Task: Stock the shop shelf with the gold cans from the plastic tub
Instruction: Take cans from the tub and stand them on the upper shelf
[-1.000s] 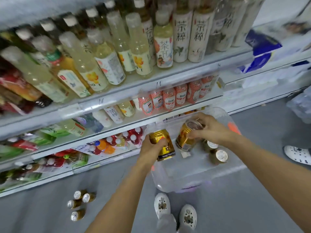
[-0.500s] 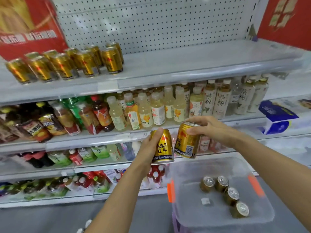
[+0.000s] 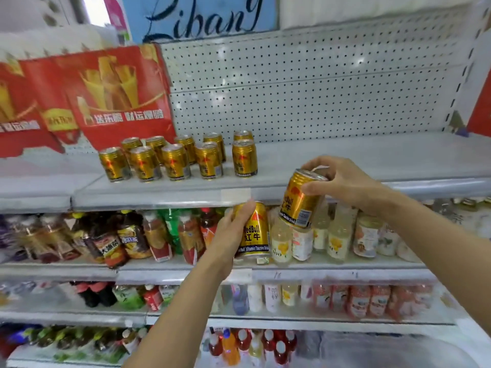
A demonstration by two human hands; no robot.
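Left hand: your left hand (image 3: 230, 236) wraps its fingers round the side of a gold metal drink can with red and black lettering (image 3: 254, 232) — the can stands upright in your grip, just below the front lip of the top shelf.
Right hand: your right hand (image 3: 345, 181) grips a second gold can (image 3: 301, 201) from above, thumb on its near side and fingers curled over the silver lid; this can tilts, its top leaning away to the right.
The two held cans: close beside each other, the right one higher, level with the shelf edge.
Top shelf: the grey metal shelf (image 3: 345, 160) before the white pegboard back panel (image 3: 305, 88) bears a cluster of gold cans already standing (image 3: 175, 158) — two rows, well to the left of your right hand.
Beside the cluster: red cardboard cartons printed with gold flutes (image 3: 117, 96) stand at its left.
Below: bottled drinks (image 3: 334, 240) fill the lower shelves behind both held cans.
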